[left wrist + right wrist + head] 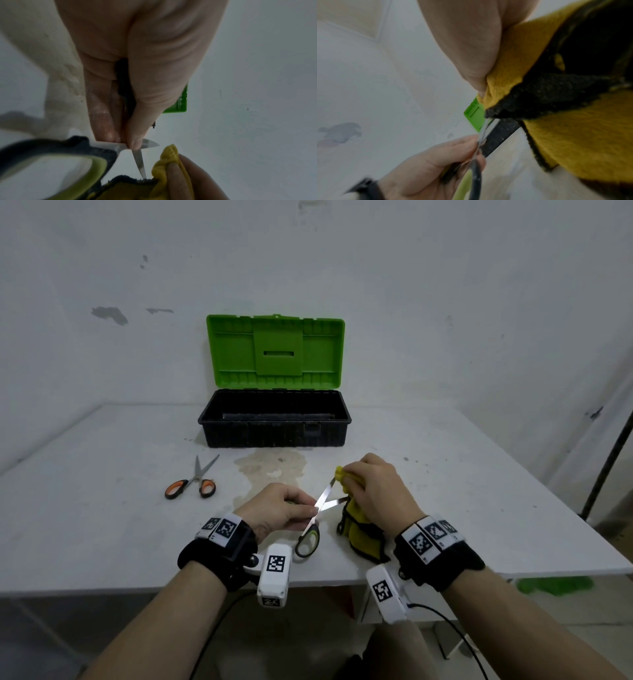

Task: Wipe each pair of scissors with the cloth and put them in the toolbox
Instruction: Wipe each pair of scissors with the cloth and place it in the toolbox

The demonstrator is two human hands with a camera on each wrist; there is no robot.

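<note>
My left hand point(279, 513) pinches the green-and-black-handled steel scissors point(317, 517) at the pivot, blades spread, above the white table point(102, 508). My right hand point(378, 491) grips the yellow black-edged cloth point(359, 529) around one blade tip. Orange-handled scissors point(193, 482) lie left, near the open green-lidded black toolbox point(274, 419).

White table point(102, 508) fills mid-frame; brownish stain point(270, 467) near its centre. Behind it a white wall point(445, 285) with grey scuffs at upper left. Dark pole point(606, 463) leans at right edge. Grey floor point(51, 638) along the bottom. Light dim and even.
</note>
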